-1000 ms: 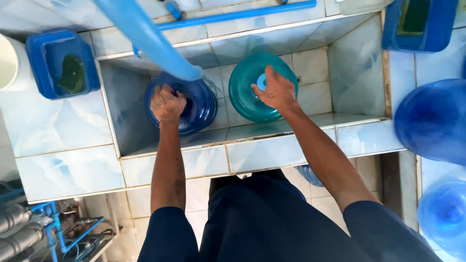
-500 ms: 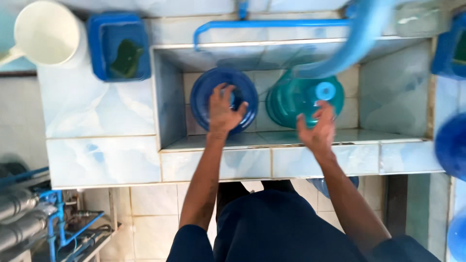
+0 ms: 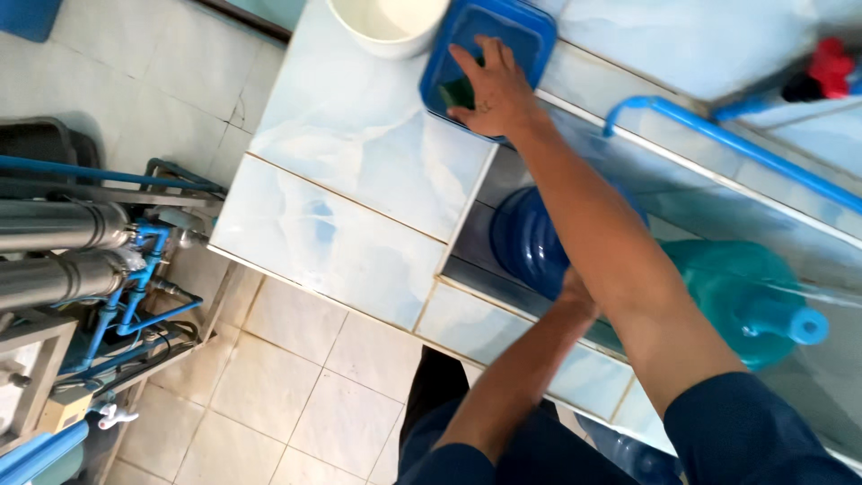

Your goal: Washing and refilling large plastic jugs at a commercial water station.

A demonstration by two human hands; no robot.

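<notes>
Over at the tiled counter (image 3: 359, 180), the person is reaching across with the right hand (image 3: 492, 88), its fingers spread flat and pressing down into a blue rectangular tub (image 3: 530, 27) that is sitting on the countertop; the fingertips are resting on or just over a green scrubbing pad (image 3: 456, 93) lying inside, though whether they are actually gripping it cannot be told. A white bucket (image 3: 386, 22) is standing just beside the tub, to its left in the view. The left hand (image 3: 575, 289) is lying mostly hidden beneath the right forearm, down in the sunken tiled basin (image 3: 467, 233), touching the dark blue water jug (image 3: 530, 238); how its fingers are set cannot be told. A teal water jug (image 3: 745, 287) is lying beside the blue one in the basin, its blue cap (image 3: 808, 325) pointing right. A blue pipe (image 3: 718, 135) is running along the basin's far edge, and steel filter cylinders (image 3: 54, 251) with blue tubing are standing on the floor off to the left.
</notes>
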